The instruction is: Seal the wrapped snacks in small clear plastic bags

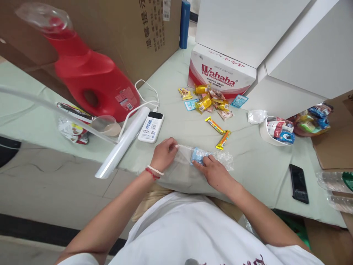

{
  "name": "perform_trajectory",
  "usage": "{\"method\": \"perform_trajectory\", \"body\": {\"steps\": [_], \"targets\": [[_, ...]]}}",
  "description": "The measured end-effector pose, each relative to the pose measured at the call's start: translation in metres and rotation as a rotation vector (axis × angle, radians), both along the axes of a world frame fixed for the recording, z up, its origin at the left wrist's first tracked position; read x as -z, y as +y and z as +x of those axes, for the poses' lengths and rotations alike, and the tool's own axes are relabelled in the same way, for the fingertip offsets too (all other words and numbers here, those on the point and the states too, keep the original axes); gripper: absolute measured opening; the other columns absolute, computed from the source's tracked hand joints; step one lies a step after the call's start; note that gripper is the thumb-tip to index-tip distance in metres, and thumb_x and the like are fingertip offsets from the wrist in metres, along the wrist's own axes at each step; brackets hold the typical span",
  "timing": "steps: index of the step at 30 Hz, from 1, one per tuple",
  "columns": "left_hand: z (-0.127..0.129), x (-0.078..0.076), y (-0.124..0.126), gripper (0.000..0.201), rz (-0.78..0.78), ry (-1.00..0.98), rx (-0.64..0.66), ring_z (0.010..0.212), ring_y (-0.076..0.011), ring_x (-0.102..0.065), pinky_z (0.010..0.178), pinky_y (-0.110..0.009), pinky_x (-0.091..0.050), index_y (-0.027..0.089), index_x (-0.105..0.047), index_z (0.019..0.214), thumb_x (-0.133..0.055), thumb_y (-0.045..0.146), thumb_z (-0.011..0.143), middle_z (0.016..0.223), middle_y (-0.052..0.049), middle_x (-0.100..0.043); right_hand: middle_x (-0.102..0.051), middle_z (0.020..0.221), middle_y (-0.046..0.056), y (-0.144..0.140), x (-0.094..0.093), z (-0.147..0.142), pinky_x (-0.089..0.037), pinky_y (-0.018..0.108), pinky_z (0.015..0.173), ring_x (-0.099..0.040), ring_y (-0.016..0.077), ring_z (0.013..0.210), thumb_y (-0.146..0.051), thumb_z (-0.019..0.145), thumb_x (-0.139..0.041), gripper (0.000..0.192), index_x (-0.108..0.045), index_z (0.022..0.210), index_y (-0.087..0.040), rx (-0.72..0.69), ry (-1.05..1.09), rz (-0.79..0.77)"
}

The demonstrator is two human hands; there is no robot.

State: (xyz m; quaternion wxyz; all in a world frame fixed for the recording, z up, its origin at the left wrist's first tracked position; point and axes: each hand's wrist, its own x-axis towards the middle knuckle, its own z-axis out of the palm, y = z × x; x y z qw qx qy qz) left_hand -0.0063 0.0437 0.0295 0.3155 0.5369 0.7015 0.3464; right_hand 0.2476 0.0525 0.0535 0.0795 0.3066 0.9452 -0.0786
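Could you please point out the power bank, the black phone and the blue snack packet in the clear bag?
power bank [151,127], head view, middle of its white face.
black phone [299,183], head view, centre of screen.
blue snack packet [198,155], head view, its left half.

You pinch a clear, crinkly plastic bag [217,157] with your left hand [164,154]; your right hand [213,170] presses a glossy blue wrapper [199,155] inside it. You work on a matt pale green cloth [176,125]. Near you sit shiny foil-wrapped sweets [209,101], a glossy red plastic jug [93,81] and a printed cardboard box [220,73].
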Motion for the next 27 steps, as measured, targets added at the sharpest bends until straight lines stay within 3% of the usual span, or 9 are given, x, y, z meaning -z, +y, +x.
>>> {"method": "perform_trajectory", "body": {"steps": [3, 6, 11, 14, 18, 21, 23, 25, 27], "targets": [[0.022, -0.017, 0.000, 0.011, -0.044, -0.331, 0.084, 0.057, -0.0154, -0.058, 0.061, -0.028, -0.046, 0.022, -0.059, 0.086, -0.059, 0.033, 0.088, 0.062, 0.005, -0.059, -0.058, 0.099, 0.011, 0.000, 0.009, 0.000, -0.047, 0.035, 0.082, -0.048, 0.0259, 0.095, -0.006, 0.099, -0.049, 0.052, -0.061, 0.147, -0.024, 0.015, 0.100, -0.013], [0.059, -0.022, 0.007, 0.010, -0.084, -0.386, 0.231, 0.063, -0.0150, -0.064, 0.065, -0.027, -0.050, 0.020, -0.067, 0.089, -0.058, 0.023, 0.087, 0.069, 0.003, -0.068, -0.059, 0.101, 0.011, -0.003, 0.013, 0.000, -0.049, 0.037, 0.086, -0.048, 0.0263, 0.098, -0.008, 0.099, -0.051, 0.041, -0.070, 0.132, -0.023, 0.050, 0.193, -0.053], [0.098, -0.007, 0.019, 0.031, -0.008, 0.034, 0.374, 0.101, -0.0221, -0.068, 0.094, -0.036, -0.053, 0.019, -0.080, 0.100, -0.051, 0.012, 0.091, 0.107, -0.008, -0.077, -0.063, 0.123, 0.014, -0.008, 0.008, 0.021, -0.051, 0.046, 0.100, -0.052, 0.0282, 0.116, -0.019, 0.099, -0.059, 0.028, -0.070, 0.124, -0.021, 0.066, 0.448, -0.254], [0.105, -0.004, 0.015, 0.033, 0.051, 0.284, 0.452, 0.104, -0.0266, -0.062, 0.095, -0.043, -0.050, 0.023, -0.082, 0.098, -0.050, 0.013, 0.095, 0.106, -0.009, -0.076, -0.068, 0.111, 0.010, -0.003, 0.010, 0.041, -0.052, 0.043, 0.097, -0.059, 0.0245, 0.106, -0.028, 0.105, -0.050, 0.028, -0.069, 0.125, -0.023, 0.288, 0.611, -0.251], [0.106, -0.004, 0.009, 0.037, 0.067, 0.426, 0.253, 0.122, -0.0332, -0.055, 0.103, -0.051, -0.045, 0.027, -0.072, 0.126, -0.070, 0.028, 0.089, 0.130, -0.013, -0.065, -0.059, 0.128, 0.020, 0.007, 0.027, 0.056, -0.047, 0.055, 0.104, -0.051, 0.0353, 0.123, -0.037, 0.096, -0.064, 0.040, -0.067, 0.130, -0.016, 0.777, 0.485, 0.135], [0.104, 0.002, 0.010, 0.063, 0.017, 0.474, 0.108, 0.143, -0.0405, -0.041, 0.116, -0.056, -0.035, 0.020, -0.064, 0.132, -0.083, 0.043, 0.077, 0.141, -0.018, -0.057, -0.046, 0.150, 0.023, 0.008, 0.034, 0.058, -0.042, 0.058, 0.110, -0.038, 0.0406, 0.141, -0.033, 0.089, -0.070, 0.030, -0.071, 0.113, -0.015, 0.817, 0.352, 0.142], [0.104, 0.004, 0.010, 0.055, -0.030, 0.497, 0.118, 0.143, -0.0407, -0.043, 0.118, -0.056, -0.034, 0.018, -0.065, 0.120, -0.082, 0.048, 0.078, 0.136, -0.019, -0.059, -0.055, 0.142, 0.020, 0.004, 0.031, 0.055, -0.046, 0.050, 0.105, -0.049, 0.0349, 0.132, -0.029, 0.093, -0.062, 0.016, -0.069, 0.100, -0.017, 0.801, 0.371, 0.075], [0.109, 0.002, 0.009, 0.046, -0.073, 0.516, 0.146, 0.129, -0.0371, -0.054, 0.109, -0.051, -0.043, 0.018, -0.064, 0.115, -0.077, 0.049, 0.083, 0.127, -0.017, -0.062, -0.068, 0.114, 0.014, -0.002, 0.023, 0.049, -0.052, 0.039, 0.090, -0.063, 0.0268, 0.104, -0.030, 0.098, -0.054, 0.016, -0.066, 0.097, -0.019, 0.808, 0.456, -0.034], [0.119, -0.004, 0.005, 0.038, -0.076, 0.534, 0.184, 0.112, -0.0319, -0.062, 0.095, -0.045, -0.049, 0.019, -0.061, 0.115, -0.070, 0.047, 0.090, 0.121, -0.014, -0.062, -0.069, 0.086, 0.006, -0.007, 0.015, 0.042, -0.051, 0.032, 0.075, -0.065, 0.0215, 0.079, -0.036, 0.101, -0.050, 0.020, -0.064, 0.098, -0.021, 0.831, 0.590, -0.172]]}}
